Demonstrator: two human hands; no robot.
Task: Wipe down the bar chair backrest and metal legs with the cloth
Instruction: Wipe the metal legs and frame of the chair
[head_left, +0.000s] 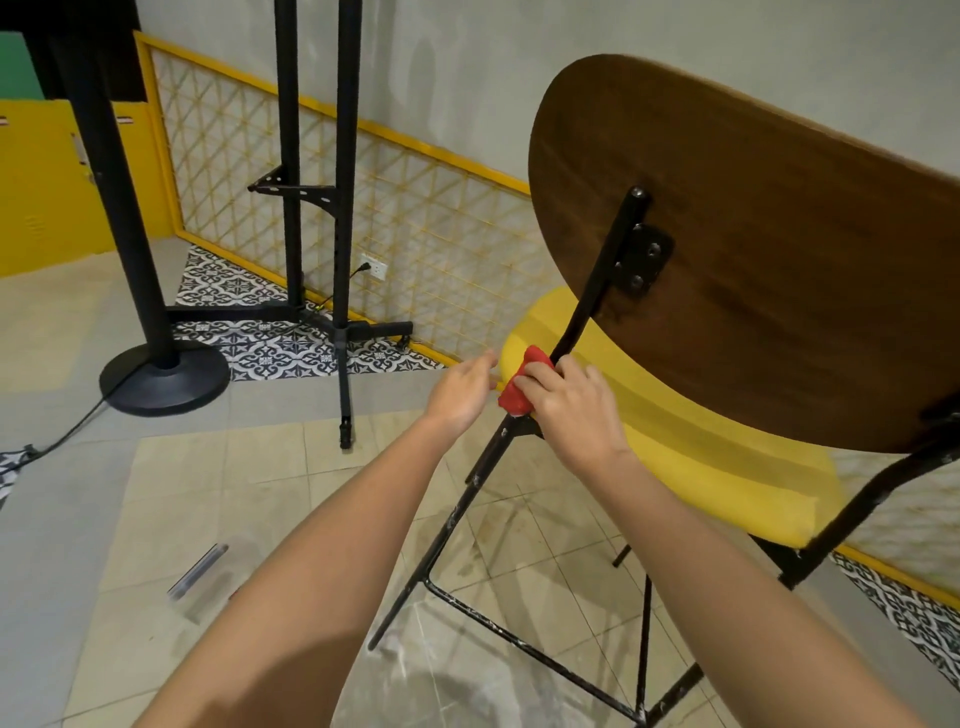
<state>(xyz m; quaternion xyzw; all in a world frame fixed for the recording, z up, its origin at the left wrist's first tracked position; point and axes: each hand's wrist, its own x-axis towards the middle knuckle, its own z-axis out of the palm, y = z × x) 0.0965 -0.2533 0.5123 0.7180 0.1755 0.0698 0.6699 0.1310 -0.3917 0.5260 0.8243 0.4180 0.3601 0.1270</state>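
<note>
My left hand (460, 389) is released, fingers straight, just beside the cloth. The fingertips are blurred, so I can't tell if they touch the seat edge. Cloth (517, 392) is red, bunched, soft and light. It should conform to tube, so wrap it rather than lay it flat. My right hand (571, 410) is grasping it, fingers curled over and clamping it on the black rear leg (582, 306) where the tube passes the yellow seat (675, 436). Leg is thin rigid metal, with paint chipped and flecked white lower down. It's probably rough, so the cloth may snag; take hold round the tube and slide along it. Footrest bar (519, 640) below shows the same wear. Bar chair (737, 473) looks tall and light-framed, and I'd judge it tips under a side push, so brace at the seat or backrest (753, 223). Backrest is stiff smooth wood, bolted to the tube by a bracket (641, 260); flat strokes suit it. No containers in view.
</note>
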